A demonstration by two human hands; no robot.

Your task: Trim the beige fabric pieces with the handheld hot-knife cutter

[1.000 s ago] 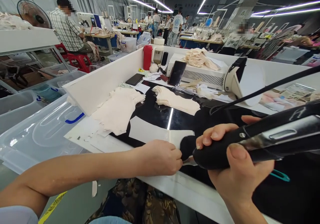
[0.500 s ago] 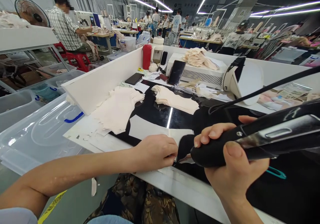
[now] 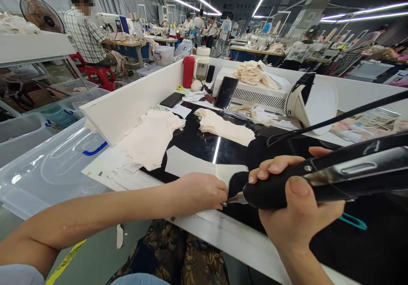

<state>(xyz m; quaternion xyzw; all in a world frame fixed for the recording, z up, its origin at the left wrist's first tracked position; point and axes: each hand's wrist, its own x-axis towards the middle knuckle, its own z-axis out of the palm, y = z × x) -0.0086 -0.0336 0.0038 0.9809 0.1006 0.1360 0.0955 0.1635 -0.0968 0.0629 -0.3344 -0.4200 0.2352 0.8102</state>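
My left hand (image 3: 202, 193) is closed in a pinch at the table's near edge, over the narrow end of a flat white cut piece (image 3: 188, 162). What its fingertips hold is too small to tell; a small shiny bit shows beneath them. My right hand (image 3: 296, 204) wraps round a long black handheld tool (image 3: 347, 170) with a silver panel. The tool's rounded end points at my left fingertips, and a thin pinkish strip (image 3: 236, 197) spans the gap. Beyond lie two stacks of cream fabric pieces, one at the left (image 3: 153, 138) and one in the middle (image 3: 225, 126).
A glossy black tabletop (image 3: 197, 142) has white side boards. On it are two phones (image 3: 226, 92), a red bottle (image 3: 188, 71), a white vented box (image 3: 255, 94), a white lamp-like shade (image 3: 309, 106) and a teal tool (image 3: 353, 221). Plastic bins (image 3: 47, 170) stand left. People sit at sewing machines behind.
My left fingertips have dipped slightly towards the table edge. The thin strip between them and the black tool looks different in angle. The right hand's grip is unchanged.
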